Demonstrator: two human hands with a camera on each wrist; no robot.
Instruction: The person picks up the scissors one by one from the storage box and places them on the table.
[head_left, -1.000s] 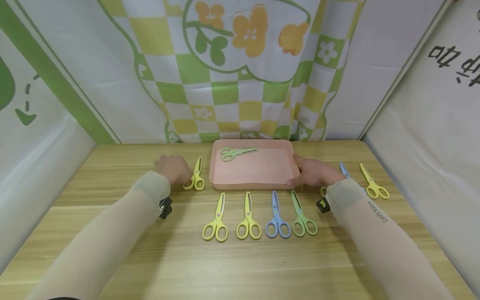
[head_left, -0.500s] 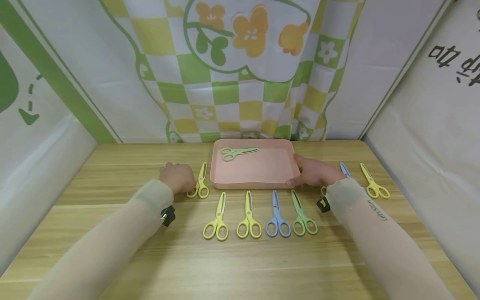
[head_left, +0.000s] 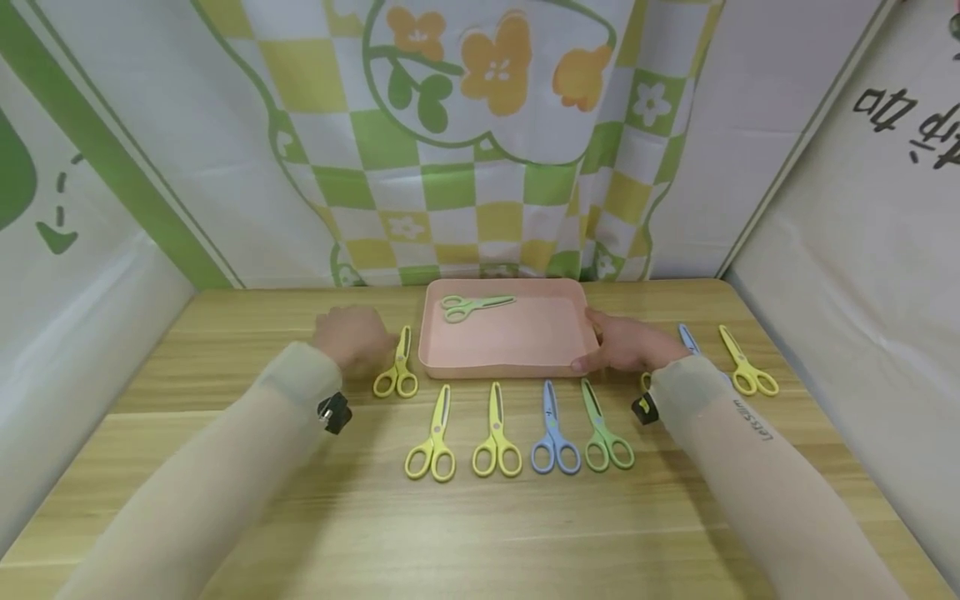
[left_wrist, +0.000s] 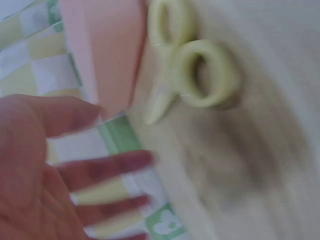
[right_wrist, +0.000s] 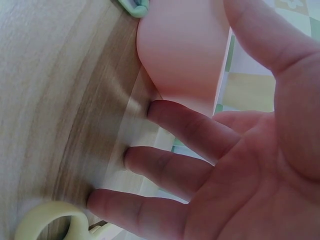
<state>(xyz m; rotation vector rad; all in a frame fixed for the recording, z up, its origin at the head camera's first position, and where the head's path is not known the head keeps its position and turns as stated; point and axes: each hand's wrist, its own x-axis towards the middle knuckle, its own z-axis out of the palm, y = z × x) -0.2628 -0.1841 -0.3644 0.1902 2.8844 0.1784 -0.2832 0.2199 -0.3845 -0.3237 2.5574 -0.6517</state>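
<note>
My left hand (head_left: 351, 339) hovers just left of a pair of yellow scissors (head_left: 401, 362) on the table. In the left wrist view its fingers are spread, slightly blurred and apart from those scissors' handles (left_wrist: 207, 75). Right of them stands a shallow pink tray (head_left: 525, 340), with a pair of light green scissors (head_left: 474, 306) lying inside at the back left. My right hand (head_left: 630, 343) touches the tray's right side, thumb at the front corner. The right wrist view shows its fingers extended, some tips down on the wood, with a yellow scissors handle (right_wrist: 52, 212) close by.
In front of the tray lie two yellow scissors (head_left: 437, 428) (head_left: 496, 429), blue scissors (head_left: 552, 425) and green scissors (head_left: 601, 425). To the right are yellow scissors (head_left: 741, 360) and blue scissors (head_left: 688, 337), partly hidden by my right wrist. A checked curtain (head_left: 480, 183) hangs behind.
The left-hand yellow scissors have shifted slightly right and toward me. My left hand has let go of them and drawn away a little. The right hand stays at the tray.
</note>
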